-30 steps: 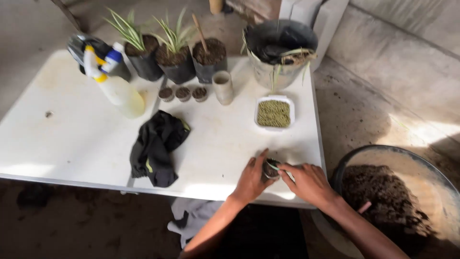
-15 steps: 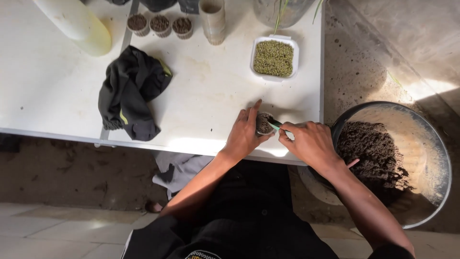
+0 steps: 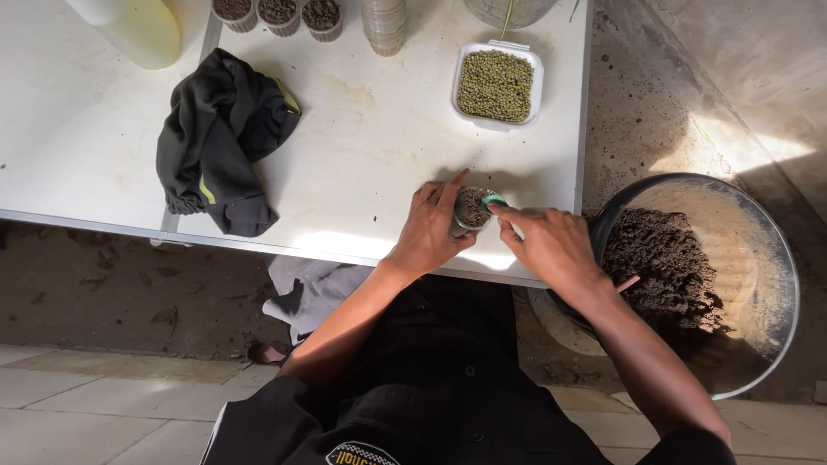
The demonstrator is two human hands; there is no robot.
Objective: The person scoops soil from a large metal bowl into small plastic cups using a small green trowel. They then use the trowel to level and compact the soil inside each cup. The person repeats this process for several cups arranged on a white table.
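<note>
My left hand [image 3: 433,226] wraps around a small clear cup of dark soil [image 3: 471,209] that stands near the front edge of the white table [image 3: 362,138]. My right hand [image 3: 551,245] holds a small green-tipped tool [image 3: 495,201] and presses its tip onto the soil in the cup. A white tray of green beans [image 3: 498,84] sits just beyond the cup.
A large metal basin of dark soil [image 3: 689,275] stands on the floor at the right. A black cloth [image 3: 220,142] lies on the table's left part. Small soil-filled cups [image 3: 277,10], a stack of clear cups [image 3: 384,24] and a yellowish bottle [image 3: 133,26] line the far edge.
The view has tipped down and closer, so the plant pots have left the frame. Both hands stay at the small cup near the table's front edge.
</note>
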